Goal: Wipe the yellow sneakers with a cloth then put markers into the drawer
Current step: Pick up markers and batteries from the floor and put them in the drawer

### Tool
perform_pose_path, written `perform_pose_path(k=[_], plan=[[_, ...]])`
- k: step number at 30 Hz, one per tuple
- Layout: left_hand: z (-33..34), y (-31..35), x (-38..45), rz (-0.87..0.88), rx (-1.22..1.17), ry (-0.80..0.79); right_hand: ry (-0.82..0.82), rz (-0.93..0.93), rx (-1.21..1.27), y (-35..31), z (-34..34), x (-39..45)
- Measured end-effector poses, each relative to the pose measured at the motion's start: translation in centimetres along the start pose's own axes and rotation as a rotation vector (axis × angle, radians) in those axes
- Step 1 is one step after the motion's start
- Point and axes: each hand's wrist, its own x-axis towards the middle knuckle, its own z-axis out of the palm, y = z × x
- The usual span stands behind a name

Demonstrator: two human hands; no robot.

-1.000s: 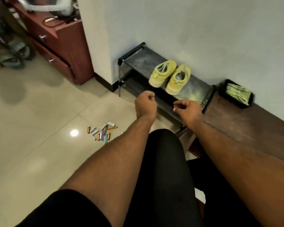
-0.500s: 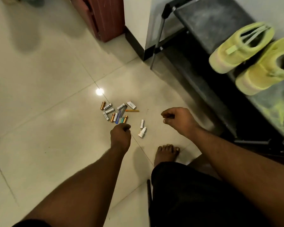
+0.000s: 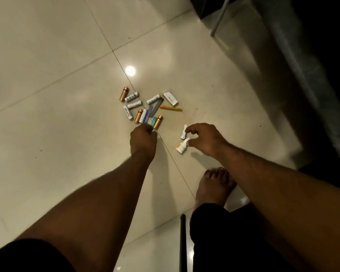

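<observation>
Several markers and short cylinders lie scattered on the tiled floor: a blue marker (image 3: 149,114), a teal one (image 3: 154,121), an orange marker (image 3: 171,108), copper-coloured pieces (image 3: 124,93) and white ones (image 3: 133,104). My left hand (image 3: 143,139) is curled, its fingertips at the near end of the blue marker; a grip is not visible. My right hand (image 3: 206,139) hovers over two white pieces. Its forefinger touches a white tube (image 3: 183,132) and its thumb touches a small white bottle (image 3: 181,148). The yellow sneakers, the cloth and the drawer are out of view.
The dark shoe rack fills the upper right, with its metal leg (image 3: 218,18) standing on the floor. My bare foot (image 3: 214,186) is planted just below my right hand. A thin black rod (image 3: 182,242) lies by my knee. A lamp reflection (image 3: 130,71) shines on the tiles.
My view dropped from the sneakers on the rack to the floor. Both hands came down to the scattered pieces, the left to the blue marker's end, the right onto the two white pieces.
</observation>
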Motion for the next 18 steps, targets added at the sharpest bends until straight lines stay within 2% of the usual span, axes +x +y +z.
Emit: perform_pose_path(k=[6,11,15,18], plan=[[2.0,1.2,1.5,0.059,0.070,0.007,-0.130,0.078,-0.193,0.0,2.4,3.2],[2.3,1.1,2.9,0.000,0.101,0.004,-0.077,0.082,-0.376,-0.3,3.7,3.7],[2.3,1.0,2.9,0.019,0.093,-0.018,-0.007,0.089,-0.325,-0.3,3.4,3.5],[2.3,1.4,2.1,0.058,-0.022,-0.033,0.092,0.048,-0.093,-0.2,2.7,2.9]])
